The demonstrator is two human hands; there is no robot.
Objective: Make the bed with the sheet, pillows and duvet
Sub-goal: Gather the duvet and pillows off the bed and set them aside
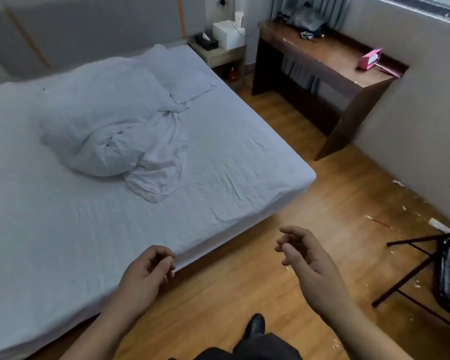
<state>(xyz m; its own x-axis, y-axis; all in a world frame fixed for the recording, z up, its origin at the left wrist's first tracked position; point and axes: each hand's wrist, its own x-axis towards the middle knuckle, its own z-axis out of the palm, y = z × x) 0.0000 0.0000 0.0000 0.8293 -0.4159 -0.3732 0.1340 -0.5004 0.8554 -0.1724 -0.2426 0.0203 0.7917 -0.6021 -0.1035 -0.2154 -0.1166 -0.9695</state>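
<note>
A white fitted sheet (231, 157) covers the mattress, lightly wrinkled. On top of it, toward the head, the white duvet (102, 120) lies bunched in a heap, with a loose flap of cloth spilling toward the foot. A flat white pillow (185, 71) rests at the head, partly tucked behind the heap. My left hand (146, 271) hovers at the bed's foot edge, fingers loosely curled, holding nothing. My right hand (304, 255) floats over the floor beside the bed, fingers relaxed and empty.
A nightstand (224, 54) with a white box and a tissue box stands by the headboard. A dark wooden desk (322, 55) lines the right wall. A black folding chair (447, 271) sits at the right edge. The wood floor (283, 203) carries scattered debris.
</note>
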